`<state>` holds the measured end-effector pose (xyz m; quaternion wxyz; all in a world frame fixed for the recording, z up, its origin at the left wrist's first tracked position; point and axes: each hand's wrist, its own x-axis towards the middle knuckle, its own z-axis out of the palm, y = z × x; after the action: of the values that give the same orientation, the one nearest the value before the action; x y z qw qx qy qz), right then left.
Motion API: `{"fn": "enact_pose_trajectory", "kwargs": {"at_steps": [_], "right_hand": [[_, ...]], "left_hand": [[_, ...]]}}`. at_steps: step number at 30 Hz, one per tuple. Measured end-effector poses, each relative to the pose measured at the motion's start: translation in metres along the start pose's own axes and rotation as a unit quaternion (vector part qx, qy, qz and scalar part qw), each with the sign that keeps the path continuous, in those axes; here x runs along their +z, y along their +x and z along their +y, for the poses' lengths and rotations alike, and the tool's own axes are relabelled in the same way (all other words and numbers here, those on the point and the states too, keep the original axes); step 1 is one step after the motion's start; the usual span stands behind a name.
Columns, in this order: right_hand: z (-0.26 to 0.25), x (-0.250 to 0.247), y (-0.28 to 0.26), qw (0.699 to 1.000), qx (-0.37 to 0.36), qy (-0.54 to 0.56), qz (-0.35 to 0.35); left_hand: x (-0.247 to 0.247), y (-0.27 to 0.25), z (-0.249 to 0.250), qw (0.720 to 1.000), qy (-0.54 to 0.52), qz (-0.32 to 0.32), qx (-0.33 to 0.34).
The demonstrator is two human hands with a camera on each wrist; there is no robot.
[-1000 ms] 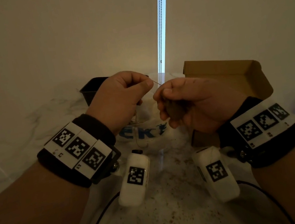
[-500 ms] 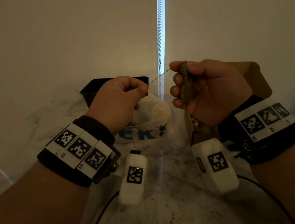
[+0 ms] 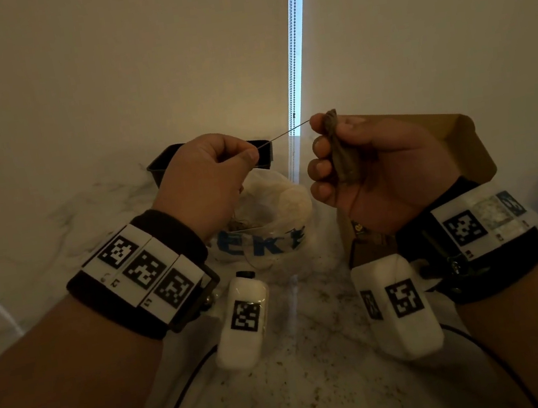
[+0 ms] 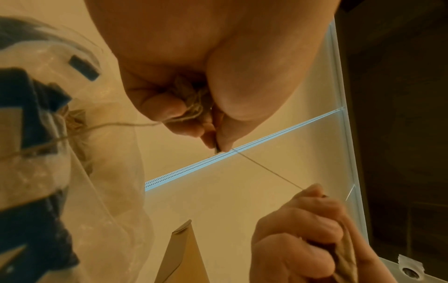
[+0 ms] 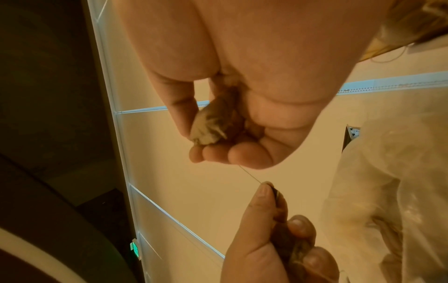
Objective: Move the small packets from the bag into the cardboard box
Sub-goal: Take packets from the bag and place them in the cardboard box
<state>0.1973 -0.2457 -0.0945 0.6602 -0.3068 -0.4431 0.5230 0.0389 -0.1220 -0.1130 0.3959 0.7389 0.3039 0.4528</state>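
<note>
Right hand [image 3: 380, 167] grip clamped around a small brown packet [image 3: 339, 149], fingers curled, packet top poking out above the fist; right wrist view shows the same packet [image 5: 211, 126] wedged between fingers and palm. Left hand [image 3: 205, 178] grip together, thumb and forefinger pinching a thin string [image 3: 285, 132] that runs taut across the gap to the packet in the right hand; hands apart, both raised above the bench [image 3: 321, 386]. Left wrist view: left hand [image 4: 194, 86] also has a wad of twine-tied brown material [image 4: 194, 101] bunched in its palm, a loose twine strand trailing from it toward the bag [image 4: 72, 153]; whether that wad is another packet cannot tell. The string [image 4: 266, 170] goes from the left fingertips to the right hand [image 4: 303, 233]. Bag [image 3: 272, 210] is clear plastic with blue lettering, on the bench below and between the hands, mouth open, more brown twine-tied packets visible inside. Cardboard box [image 3: 452, 140] sits right of the bag, mostly behind the right hand, flap up. Black tray [image 3: 164, 159] behind the left hand, against the wall. Held packet is over neither the bag nor clearly inside the box. Bench is marbled, speckled with brown crumbs.
</note>
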Motion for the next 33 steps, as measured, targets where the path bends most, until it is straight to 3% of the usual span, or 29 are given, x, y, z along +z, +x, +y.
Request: {"fn": "enact_pose_trajectory", "kwargs": {"at_steps": [5,10,13,21,33], "right_hand": [[0.000,0.000,0.003,0.998,-0.032,-0.014,0.048],[0.001,-0.005,0.010,0.983,-0.040,-0.034,0.178],[0.007,-0.006,0.012,0.967,-0.017,-0.073,0.244],[0.016,-0.001,0.011,0.951,-0.002,-0.115,0.287],[0.029,0.013,0.014,0.966,-0.006,-0.129,0.222]], "left_hand": [[0.001,-0.007,0.006,0.995,0.055,-0.080,0.033],[0.004,-0.018,0.016,0.977,0.080,-0.188,0.064],[0.006,-0.023,0.022,0.972,0.069,-0.211,0.082],[0.008,-0.025,0.025,0.978,-0.021,-0.190,0.079],[0.013,-0.018,0.019,0.990,-0.118,-0.075,-0.019]]}}
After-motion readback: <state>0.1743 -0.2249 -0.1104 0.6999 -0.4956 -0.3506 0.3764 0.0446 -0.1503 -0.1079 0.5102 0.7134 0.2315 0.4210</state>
